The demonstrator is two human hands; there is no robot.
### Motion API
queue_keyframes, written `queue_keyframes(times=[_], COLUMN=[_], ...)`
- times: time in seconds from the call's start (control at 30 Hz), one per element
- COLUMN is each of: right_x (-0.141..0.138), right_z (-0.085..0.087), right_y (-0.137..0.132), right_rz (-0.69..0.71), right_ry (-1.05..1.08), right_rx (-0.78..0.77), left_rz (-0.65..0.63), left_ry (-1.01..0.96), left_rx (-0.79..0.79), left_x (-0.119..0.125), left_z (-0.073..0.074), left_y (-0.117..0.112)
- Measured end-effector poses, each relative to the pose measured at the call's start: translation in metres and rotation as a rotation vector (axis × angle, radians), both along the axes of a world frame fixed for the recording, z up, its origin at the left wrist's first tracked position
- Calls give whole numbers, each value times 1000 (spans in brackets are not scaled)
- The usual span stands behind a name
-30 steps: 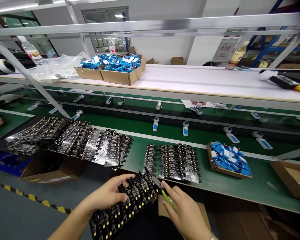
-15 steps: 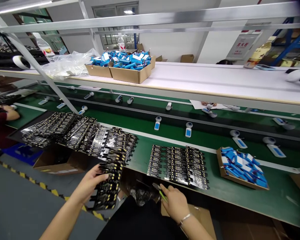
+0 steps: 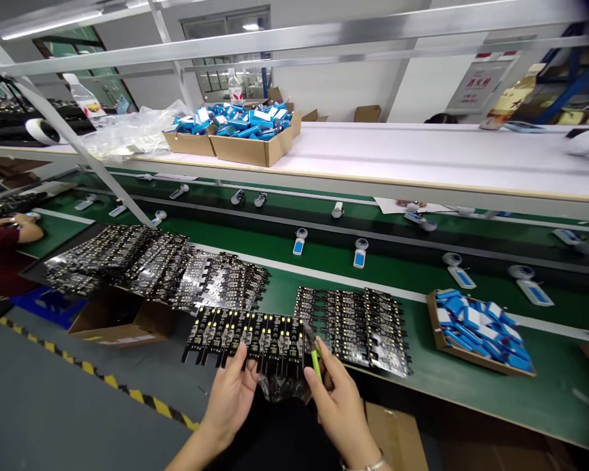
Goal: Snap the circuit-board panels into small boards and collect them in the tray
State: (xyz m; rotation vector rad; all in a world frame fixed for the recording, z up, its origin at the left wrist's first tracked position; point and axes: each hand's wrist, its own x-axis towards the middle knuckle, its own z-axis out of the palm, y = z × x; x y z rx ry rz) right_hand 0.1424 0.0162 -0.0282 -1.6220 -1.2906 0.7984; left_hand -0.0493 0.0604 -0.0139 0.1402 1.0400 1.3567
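My left hand (image 3: 233, 392) grips the lower edge of a black circuit board panel (image 3: 248, 337) with rows of yellow-white pads, thumb on its face. My right hand (image 3: 338, 399) is closed around green-handled cutters (image 3: 315, 360). The cutters' dark jaws are at the panel's right end; whether they bite into it I cannot make out. Behind, on the green bench, lie a large spread of similar panels (image 3: 142, 261) to the left and a smaller group of panels (image 3: 356, 327) to the right.
A cardboard tray of blue battery packs (image 3: 481, 333) sits at the right. White handheld devices (image 3: 360, 254) lie along the green conveyor. Above runs a white shelf (image 3: 397, 150) carrying more battery boxes (image 3: 240, 150). Another person's hand (image 3: 22, 226) is at far left. An open carton (image 3: 122, 320) stands below.
My left hand has brought the panel rightward and turned it from upright to lying lengthwise across. My right hand's cutters have come up to its right end. Devices on the conveyor have shifted slightly.
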Motion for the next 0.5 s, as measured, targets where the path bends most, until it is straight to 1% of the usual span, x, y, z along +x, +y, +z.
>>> queue_keyframes(times=[0.1, 0.23, 0.3, 0.4, 0.43, 0.47, 0.5], right_x=[4, 4, 5, 11, 14, 17, 20], right_z=[1, 3, 4, 4, 3, 3, 4], right_y=[-3, -8, -11, -13, -13, -12, -12], right_rz=[-10, -8, -23, -95, -104, -95, -62], right_ry=[4, 63, -30, -272, -298, -274, -208], right_rx=[16, 49, 33, -58, -76, -77, -63], left_rz=[-31, -53, -103, -245, -274, -282, -263], left_ry=[18, 24, 24, 66, 87, 109, 130], left_rx=[40, 90, 100, 74, 61, 49, 40], left_x=[7, 13, 17, 23, 24, 25, 26], left_z=[5, 8, 9, 10, 10, 9, 8], left_y=[-2, 0, 1, 0, -1, -2, -3])
